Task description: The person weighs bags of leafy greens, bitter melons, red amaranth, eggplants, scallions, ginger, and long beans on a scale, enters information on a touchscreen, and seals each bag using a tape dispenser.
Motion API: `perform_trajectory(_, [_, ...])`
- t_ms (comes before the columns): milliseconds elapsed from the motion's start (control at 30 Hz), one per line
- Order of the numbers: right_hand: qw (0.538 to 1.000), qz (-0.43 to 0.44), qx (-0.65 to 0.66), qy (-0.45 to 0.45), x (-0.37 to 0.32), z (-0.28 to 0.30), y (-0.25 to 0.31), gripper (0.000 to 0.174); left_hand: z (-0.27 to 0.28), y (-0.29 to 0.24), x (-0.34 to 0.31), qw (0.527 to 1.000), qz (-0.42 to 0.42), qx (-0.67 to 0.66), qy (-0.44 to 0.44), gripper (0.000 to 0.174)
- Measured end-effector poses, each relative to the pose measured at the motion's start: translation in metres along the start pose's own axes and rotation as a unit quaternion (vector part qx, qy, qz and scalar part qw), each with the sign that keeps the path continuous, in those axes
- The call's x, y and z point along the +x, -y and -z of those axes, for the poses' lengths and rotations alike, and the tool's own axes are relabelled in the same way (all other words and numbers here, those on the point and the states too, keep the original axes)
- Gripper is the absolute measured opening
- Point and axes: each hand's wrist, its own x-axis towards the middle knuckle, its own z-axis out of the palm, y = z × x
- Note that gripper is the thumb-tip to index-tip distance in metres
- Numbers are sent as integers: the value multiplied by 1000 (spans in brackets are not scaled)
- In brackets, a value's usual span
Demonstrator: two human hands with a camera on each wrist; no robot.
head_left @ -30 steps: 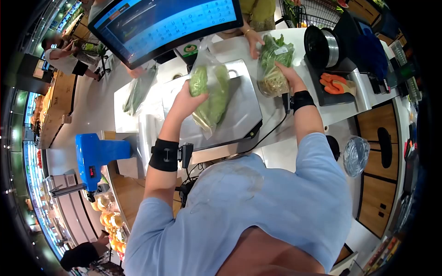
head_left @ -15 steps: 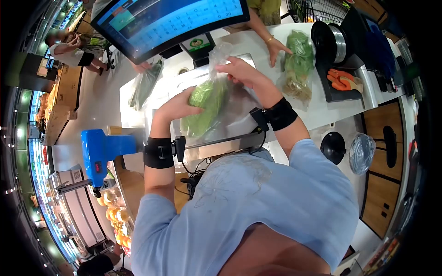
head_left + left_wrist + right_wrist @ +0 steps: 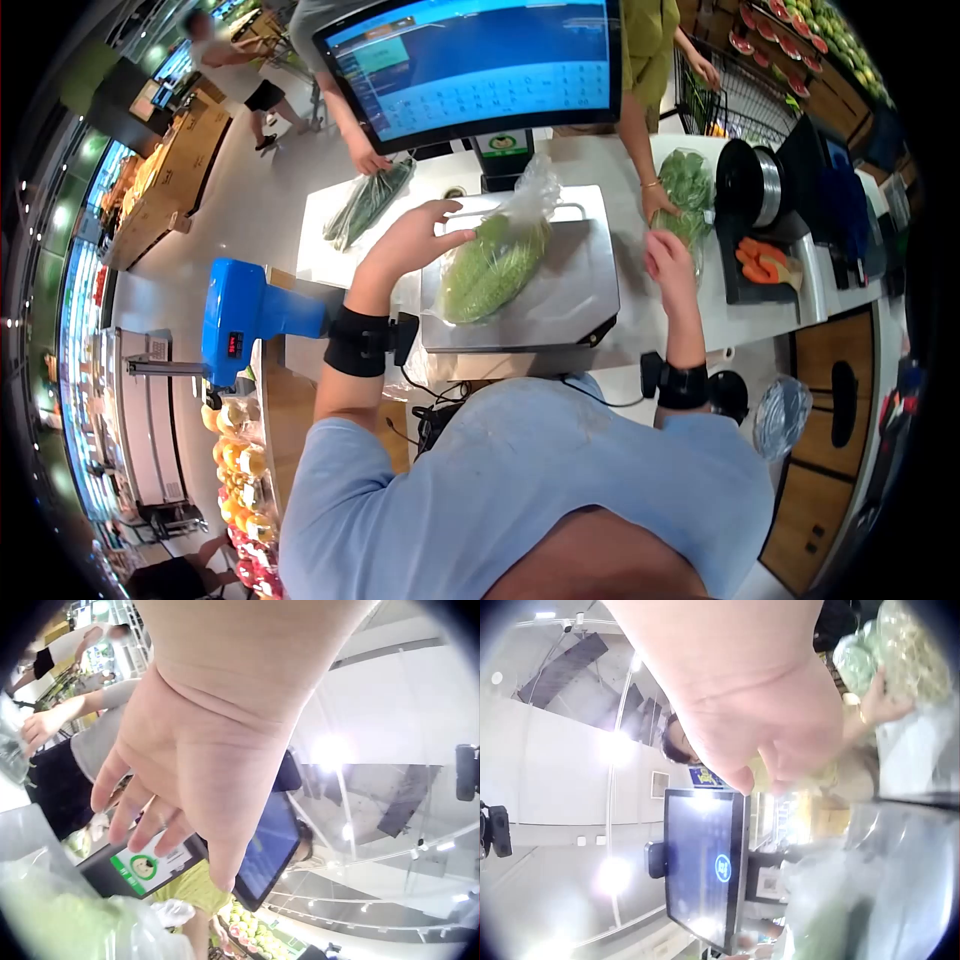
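Observation:
A knotted clear plastic bag of light green vegetables (image 3: pixel 492 268) lies on the metal scale (image 3: pixel 588 285). My left hand (image 3: pixel 408 243) is beside the bag's upper left, thumb extended toward it. In the left wrist view, the fingers of this hand (image 3: pixel 199 761) are spread and hold nothing. To the right of the scale hovers my right hand (image 3: pixel 672 272), loosely curled with nothing in it. Just beyond it, a bag of leafy greens (image 3: pixel 686 178) lies on the counter, and another person's hand (image 3: pixel 657 202) touches it.
A touch screen (image 3: pixel 480 75) stands behind the scale. On the left, someone's hand reaches a bag of dark green vegetables (image 3: pixel 372 205). Plastic roll (image 3: pixel 768 188) and orange glove (image 3: pixel 764 262) lie at the right. A blue device (image 3: pixel 235 312) stands at the left.
My right hand went from the leafy greens to the neck of the light green bag, then back right. My left hand has let go of that bag. Another person's hand moved onto the leafy greens.

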Motion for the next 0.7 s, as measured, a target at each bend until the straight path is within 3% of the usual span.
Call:
perform_trajectory(100, [996, -15, -50, -68, -13, 40, -26, 14, 30, -7, 1, 990, -117, -12, -82, 19])
perform_trajectory(167, [987, 2, -70, -143, -18, 58, -48, 18, 46, -8, 12, 964, -153, 5, -220, 16])
perform_trajectory(233, [987, 0, -72, -143, -27, 61, -60, 20, 61, -10, 25, 907, -149, 178, -352, 20])
perform_trajectory(267, [987, -5, -69, -146, -31, 62, -63, 23, 67, -8, 33, 906, -149, 177, -354, 20])
perform_trajectory(333, [988, -5, -69, -137, -37, 54, -63, 24, 77, -5, 50, 844, -158, 308, -409, 27])
perform_trajectory(367, [989, -8, -69, -130, -40, 50, -62, 26, 81, -5, 56, 843, -160, 308, -412, 27])
perform_trajectory(467, [989, 1, -78, -124, -45, 48, -56, 27, 84, -11, 68, 889, -54, 297, -345, 29])
perform_trajectory(633, [984, 8, -83, -156, -53, 55, -52, 27, 76, -14, 61, 874, -72, 276, -392, 29])
perform_trajectory(700, [983, 22, -78, -164, -56, 66, -63, 25, 66, -10, 48, 892, -124, 126, -416, 32])
